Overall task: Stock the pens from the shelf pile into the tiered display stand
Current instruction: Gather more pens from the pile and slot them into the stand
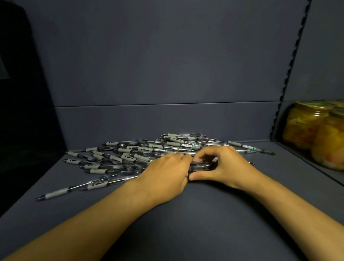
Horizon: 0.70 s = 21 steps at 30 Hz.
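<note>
A pile of pens [138, 154] with clear barrels and grey grips lies spread over the dark shelf [202, 221], mostly left of centre and toward the back. My right hand [223, 167] curls its fingers and thumb round a small bundle of pens [202, 166] at the pile's near edge. My left hand [164, 176] lies palm down against the same bundle, its fingertips touching the pens from the left. One pen [70, 191] lies apart at the front left. The tiered display stand is out of view.
Glass jars of yellow preserved fruit [326, 134] stand on the neighbouring shelf at the right, beyond a slotted upright [289, 76]. The shelf's back panel [160, 70] rises behind the pile. A dark object [10, 82] fills the left edge.
</note>
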### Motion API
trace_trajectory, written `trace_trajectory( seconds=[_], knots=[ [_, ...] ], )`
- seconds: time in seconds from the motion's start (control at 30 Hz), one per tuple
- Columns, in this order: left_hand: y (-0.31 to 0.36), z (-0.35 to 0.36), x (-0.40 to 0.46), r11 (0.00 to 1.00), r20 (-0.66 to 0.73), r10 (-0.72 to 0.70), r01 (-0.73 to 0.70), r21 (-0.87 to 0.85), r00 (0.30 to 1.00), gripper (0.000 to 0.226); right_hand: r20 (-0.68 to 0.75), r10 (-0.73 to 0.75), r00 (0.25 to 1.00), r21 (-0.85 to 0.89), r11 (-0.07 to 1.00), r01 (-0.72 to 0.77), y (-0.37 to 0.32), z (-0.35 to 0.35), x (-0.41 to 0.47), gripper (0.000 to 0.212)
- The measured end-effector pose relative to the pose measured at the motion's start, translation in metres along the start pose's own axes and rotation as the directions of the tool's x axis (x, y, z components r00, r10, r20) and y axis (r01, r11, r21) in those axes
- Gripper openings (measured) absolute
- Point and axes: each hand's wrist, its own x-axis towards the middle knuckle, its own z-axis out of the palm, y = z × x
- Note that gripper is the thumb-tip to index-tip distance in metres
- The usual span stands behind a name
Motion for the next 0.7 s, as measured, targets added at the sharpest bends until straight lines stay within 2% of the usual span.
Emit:
trace_trajectory(
  seconds=[0.2, 0.33, 0.47, 0.6, 0.7],
  knots=[
    [-0.013, -0.004, 0.006, 0.999, 0.090, 0.036, -0.038, 0.020, 0.995, 0.036, 0.023, 0.026, 0.999, -0.028, 0.999, -0.025, 0.003, -0.009, -0.001, 0.042],
    [-0.017, -0.006, 0.007, 0.993, 0.068, 0.060, -0.066, 0.093, 0.996, 0.028, 0.052, 0.078, 0.996, -0.064, 0.995, -0.075, 0.012, -0.014, 0.000, 0.043],
    [-0.016, -0.013, 0.004, 0.998, 0.043, 0.038, -0.040, 0.055, 0.998, 0.024, 0.038, 0.074, 0.997, -0.036, 0.997, -0.073, 0.012, -0.013, 0.001, 0.044],
    [-0.015, -0.023, 0.001, 1.000, -0.018, 0.008, -0.008, 0.001, 1.000, 0.020, -0.113, 0.075, 0.991, 0.188, 0.981, -0.053, 0.009, -0.018, -0.002, 0.052],
    [-0.019, -0.034, 0.000, 0.994, -0.097, -0.078, 0.070, -0.089, 0.992, 0.034, -0.242, 0.086, 0.966, 0.391, 0.920, 0.016, 0.004, -0.026, -0.004, 0.055]
  ],
)
